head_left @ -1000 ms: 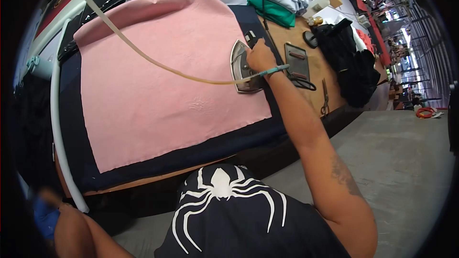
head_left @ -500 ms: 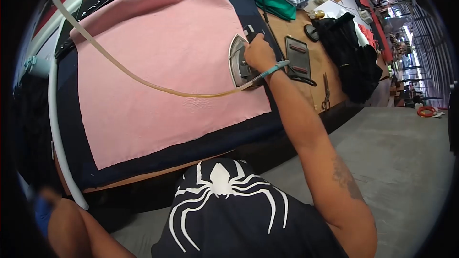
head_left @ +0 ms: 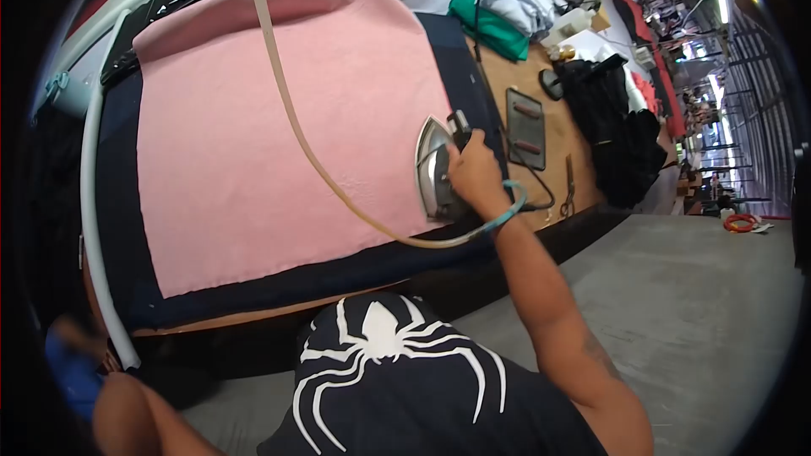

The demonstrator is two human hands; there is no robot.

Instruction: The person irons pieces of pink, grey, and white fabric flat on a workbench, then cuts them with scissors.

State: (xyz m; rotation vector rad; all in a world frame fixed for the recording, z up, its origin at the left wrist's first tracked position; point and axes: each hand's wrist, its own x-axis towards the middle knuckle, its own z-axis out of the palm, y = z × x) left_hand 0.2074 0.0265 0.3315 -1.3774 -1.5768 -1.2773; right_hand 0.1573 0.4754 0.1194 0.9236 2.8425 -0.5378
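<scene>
My right hand (head_left: 477, 176) is wrapped round the handle of a steam iron (head_left: 432, 177). The iron's silver body rests at the right edge of a large pink cloth (head_left: 245, 143), near its front corner. A pale hose (head_left: 296, 122) loops across the cloth to the iron, ending in a light blue section by my wrist. Slight wrinkles mark the cloth left of the iron, and its far edge is folded up. My left arm (head_left: 127, 414) is bent at the lower left. Something blurred and blue is beside it, and my left hand (head_left: 80, 338) is too smeared to read.
Dark padding (head_left: 127, 236) covers the table under the cloth. To the right lie a metal iron rest (head_left: 526, 128), scissors (head_left: 568, 188) and black fabric (head_left: 612, 127). A green cloth (head_left: 490, 21) and a white bottle (head_left: 568, 25) are farther back. A white pipe (head_left: 91, 219) runs along the left.
My right hand has drawn the iron towards me along the cloth's right edge. The hose has swung right and now hangs lower near the front. My left arm has shifted slightly.
</scene>
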